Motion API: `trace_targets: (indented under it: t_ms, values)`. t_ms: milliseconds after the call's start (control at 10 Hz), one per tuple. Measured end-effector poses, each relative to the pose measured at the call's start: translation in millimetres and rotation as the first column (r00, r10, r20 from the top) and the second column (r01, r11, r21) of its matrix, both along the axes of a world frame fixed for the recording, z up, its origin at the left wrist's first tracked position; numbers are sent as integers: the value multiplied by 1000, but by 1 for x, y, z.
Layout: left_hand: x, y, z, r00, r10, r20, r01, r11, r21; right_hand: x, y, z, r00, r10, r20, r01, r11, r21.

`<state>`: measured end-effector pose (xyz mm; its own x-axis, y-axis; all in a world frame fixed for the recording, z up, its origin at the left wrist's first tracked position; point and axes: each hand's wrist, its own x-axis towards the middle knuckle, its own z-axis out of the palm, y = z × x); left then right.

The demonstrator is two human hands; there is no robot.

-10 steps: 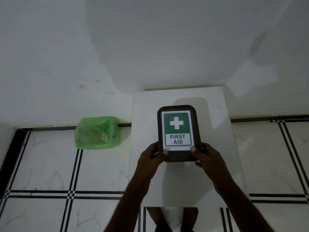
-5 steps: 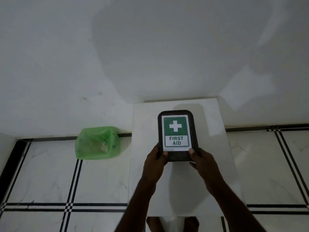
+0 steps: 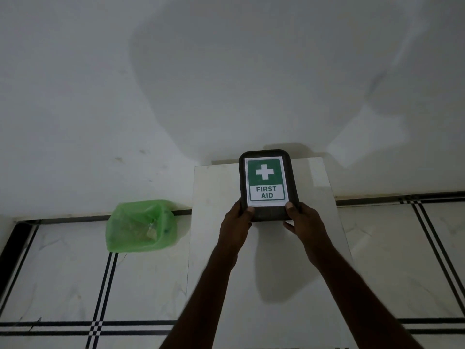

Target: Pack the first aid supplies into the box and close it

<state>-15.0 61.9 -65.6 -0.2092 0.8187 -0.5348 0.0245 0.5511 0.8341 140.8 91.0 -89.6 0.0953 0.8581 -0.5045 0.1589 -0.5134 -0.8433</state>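
Dimly lit, both hands, left hand (image 3: 235,219) and right hand (image 3: 300,217), pinch the closed first aid box (image 3: 268,183) by its near corners; the green bag's (image 3: 141,226) contents stay indistinct.

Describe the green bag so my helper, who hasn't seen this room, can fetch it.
Start at the white slab lying on the tiled floor against the wall. Look to its left, where floor meets wall: the bag sits there, apart from the box held in both hands. It is the only translucent green plastic thing, with unclear items inside.
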Motion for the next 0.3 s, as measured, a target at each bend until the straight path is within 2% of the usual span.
trace_targets:
  t_ms: [100,200,300]
  values:
    - [1,-3,6,1000,-2,-1,2,999,-33,4,-2,7,999,38,38,-37,999,-25]
    - [2,-3,19,994,-15,-109,9,998,-55,8,-2,18,994,67,87,-64,997,-42]
    - [-2,-5,51,939,21,-344,-12,1000,27,13,-3,49,946,77,314,-92,995,34]
